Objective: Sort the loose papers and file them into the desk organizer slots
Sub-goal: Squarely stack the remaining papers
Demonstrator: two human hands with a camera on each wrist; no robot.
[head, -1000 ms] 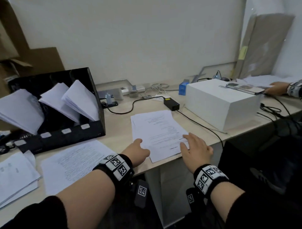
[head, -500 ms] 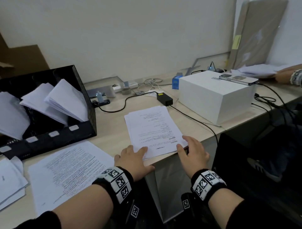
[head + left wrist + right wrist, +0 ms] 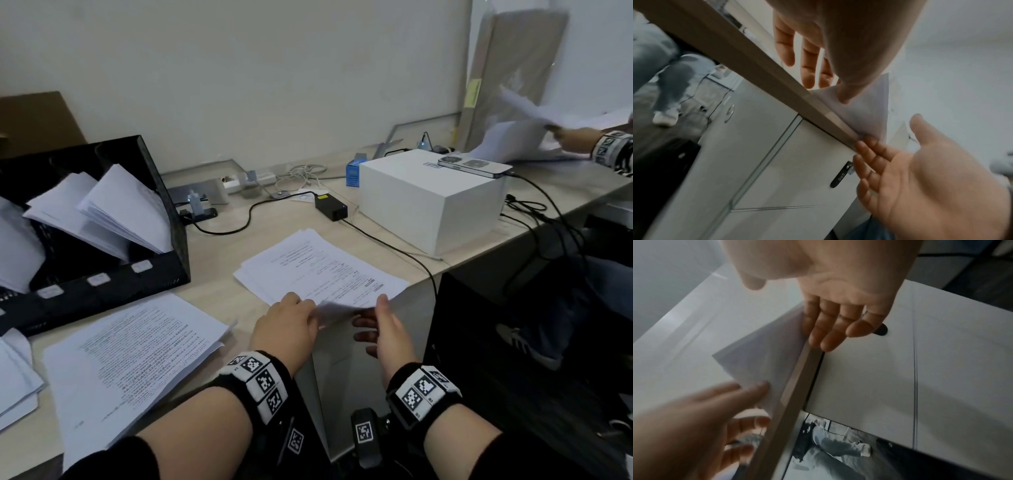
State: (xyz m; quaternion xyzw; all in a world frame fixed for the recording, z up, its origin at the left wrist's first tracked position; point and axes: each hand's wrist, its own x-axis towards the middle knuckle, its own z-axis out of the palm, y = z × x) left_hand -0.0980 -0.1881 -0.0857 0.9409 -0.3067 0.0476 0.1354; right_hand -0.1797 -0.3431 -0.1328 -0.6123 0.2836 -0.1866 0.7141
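A: Paper stack (image 3: 318, 270) is lying at the desk edge (image 3: 764, 71), near corner overhanging. Left hand (image 3: 287, 325) and right hand (image 3: 383, 329) are both relaxed, fingers under that corner, nothing gripped.

B: Probably light, floppy, slippery sheets; pinch the overhang. Organizer (image 3: 102, 240) is sitting left, cable (image 3: 394, 250) running right.

A corner of paper (image 3: 764, 356) overhanging the desk edge (image 3: 789, 395) is flanked by the right hand (image 3: 838, 301) above and the left hand (image 3: 701, 417) below.
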